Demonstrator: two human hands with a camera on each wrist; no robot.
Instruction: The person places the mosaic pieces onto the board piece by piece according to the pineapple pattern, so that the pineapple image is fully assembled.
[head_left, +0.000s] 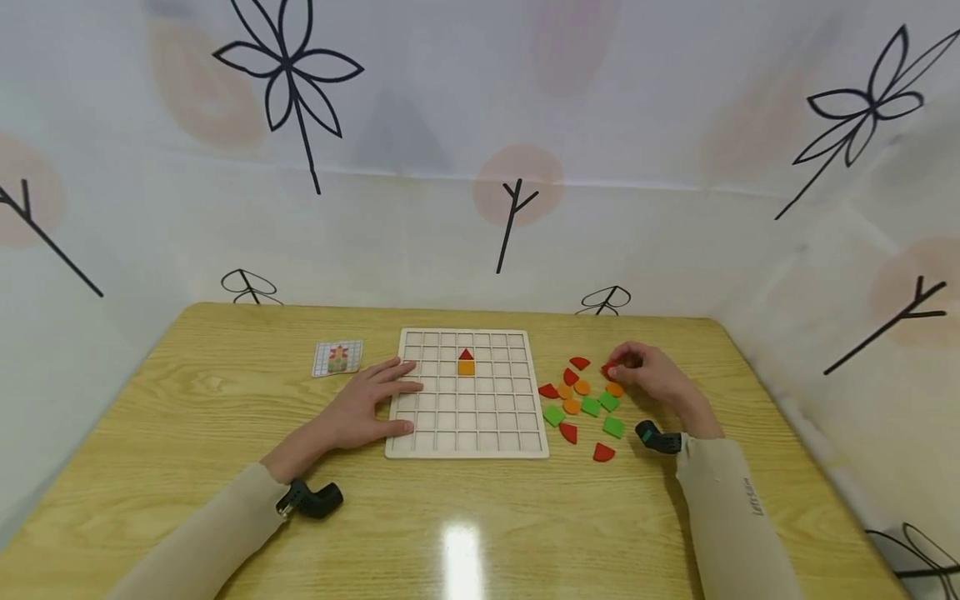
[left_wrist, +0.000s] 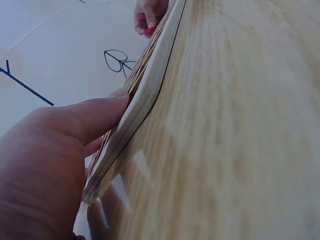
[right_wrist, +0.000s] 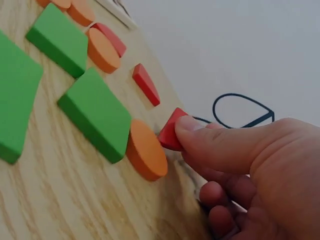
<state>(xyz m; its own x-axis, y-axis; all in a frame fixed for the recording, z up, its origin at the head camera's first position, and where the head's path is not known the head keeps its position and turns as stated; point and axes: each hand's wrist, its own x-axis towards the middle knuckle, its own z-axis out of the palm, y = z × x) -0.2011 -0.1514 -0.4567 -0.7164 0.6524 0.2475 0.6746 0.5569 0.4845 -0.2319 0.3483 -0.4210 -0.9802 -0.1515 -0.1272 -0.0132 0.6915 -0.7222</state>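
My left hand (head_left: 366,407) rests on the left edge of a white grid board (head_left: 467,450), fingers spread across its rim. On the board, a red triangle (head_left: 467,355) sits directly above an orange square (head_left: 466,368). Right of the board, my right hand (head_left: 654,377) pinches a red wedge-shaped piece (right_wrist: 171,134) between thumb and fingers. Its full outline is hidden by the thumb. Close below it in the right wrist view lie an orange round piece (right_wrist: 147,151) and a green piece (right_wrist: 97,117).
Several red, orange and green pieces lie scattered on the wooden table (head_left: 480,517), among them a red quarter-circle (head_left: 603,452) at the near side. A small pattern card (head_left: 322,358) lies left of the board. A patterned cloth (head_left: 420,233) hangs behind the table.
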